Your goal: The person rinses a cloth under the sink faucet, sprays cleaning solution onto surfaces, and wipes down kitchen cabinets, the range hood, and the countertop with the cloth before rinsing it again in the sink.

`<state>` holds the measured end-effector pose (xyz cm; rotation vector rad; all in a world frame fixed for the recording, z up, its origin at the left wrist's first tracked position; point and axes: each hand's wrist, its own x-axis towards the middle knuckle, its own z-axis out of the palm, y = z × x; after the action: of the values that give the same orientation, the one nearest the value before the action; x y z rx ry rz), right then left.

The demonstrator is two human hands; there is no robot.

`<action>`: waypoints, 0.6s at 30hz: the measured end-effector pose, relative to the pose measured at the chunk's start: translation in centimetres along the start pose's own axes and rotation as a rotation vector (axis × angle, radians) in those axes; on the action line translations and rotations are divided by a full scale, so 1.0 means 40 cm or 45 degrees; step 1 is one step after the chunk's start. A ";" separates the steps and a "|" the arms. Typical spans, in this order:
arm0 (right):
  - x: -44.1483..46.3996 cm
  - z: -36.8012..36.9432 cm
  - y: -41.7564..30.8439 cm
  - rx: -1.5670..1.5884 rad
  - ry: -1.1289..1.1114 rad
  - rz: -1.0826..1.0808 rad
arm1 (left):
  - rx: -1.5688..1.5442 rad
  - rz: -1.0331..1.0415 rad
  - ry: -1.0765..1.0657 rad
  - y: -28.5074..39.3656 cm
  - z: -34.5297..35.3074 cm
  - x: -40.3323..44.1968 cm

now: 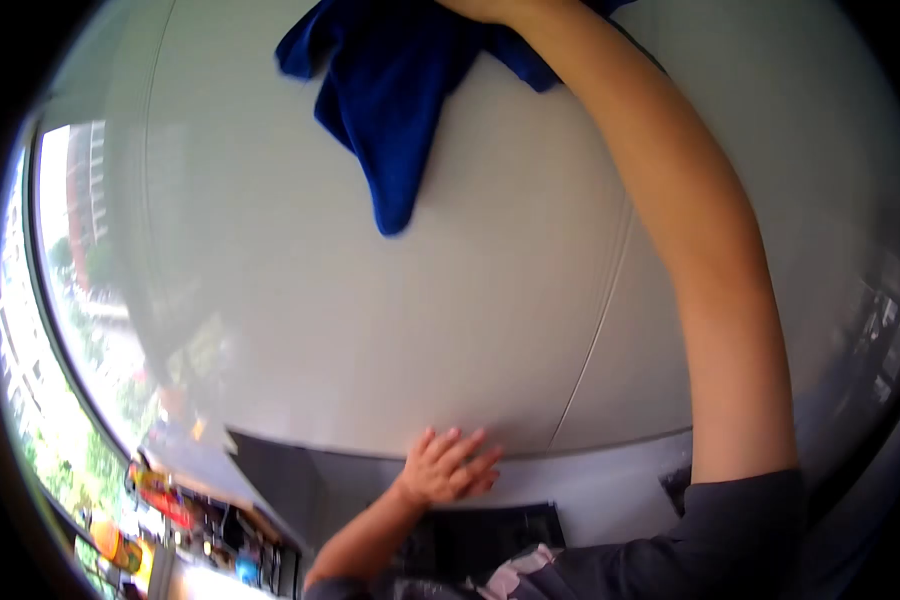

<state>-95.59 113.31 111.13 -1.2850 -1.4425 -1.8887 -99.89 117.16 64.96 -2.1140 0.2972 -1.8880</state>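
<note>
A blue cloth [395, 110] hangs in folds against a glossy pale cabinet front [370, 310] at the top of the view. My right arm stretches up across the right side, and my right hand [480, 8] is on the cloth. The top edge of the frame cuts off most of that hand, so its fingers are hidden. Lower down, my left hand [450, 467] has its fingers spread, with the fingertips at the bottom edge of the cabinet front. It holds nothing.
Thin vertical seams divide the cabinet panels. At the left is a bright window [65, 330] with buildings and greenery outside. Below it, a cluttered counter holds bottles and an orange-yellow container [115, 545]. A dark panel [495, 535] lies beneath my left hand.
</note>
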 end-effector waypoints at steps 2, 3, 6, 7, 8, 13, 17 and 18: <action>-0.158 -0.009 -0.095 0.198 -0.086 0.062 | -0.178 -0.077 -0.056 0.064 -0.046 -0.023; -0.217 -0.010 -0.121 0.202 -0.091 -0.143 | -0.253 -0.091 -0.076 0.077 -0.061 -0.035; -0.517 -0.040 -0.221 0.413 -0.700 0.120 | -0.368 -0.094 -0.209 0.137 -0.137 -0.115; -0.556 -0.004 -0.297 0.294 -0.377 -0.214 | -0.403 -0.112 -0.251 0.089 -0.228 -0.140; -0.650 -0.007 -0.334 0.307 -0.392 -0.199 | -0.432 -0.167 -0.284 0.103 -0.262 -0.157; -1.098 -0.112 -0.465 0.968 -1.129 0.245 | -0.419 -0.748 -0.444 0.151 -0.356 -0.264; -1.181 -0.228 -0.456 1.707 -1.477 1.097 | -0.452 -0.904 -0.545 0.171 -0.355 -0.284; -1.195 -0.269 -0.459 1.874 -1.597 1.426 | -0.450 -0.925 -0.542 0.182 -0.337 -0.279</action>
<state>-91.64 101.21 60.36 -1.6414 -1.3394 0.8596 -114.33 113.10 53.34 -3.0995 -0.3001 -1.7078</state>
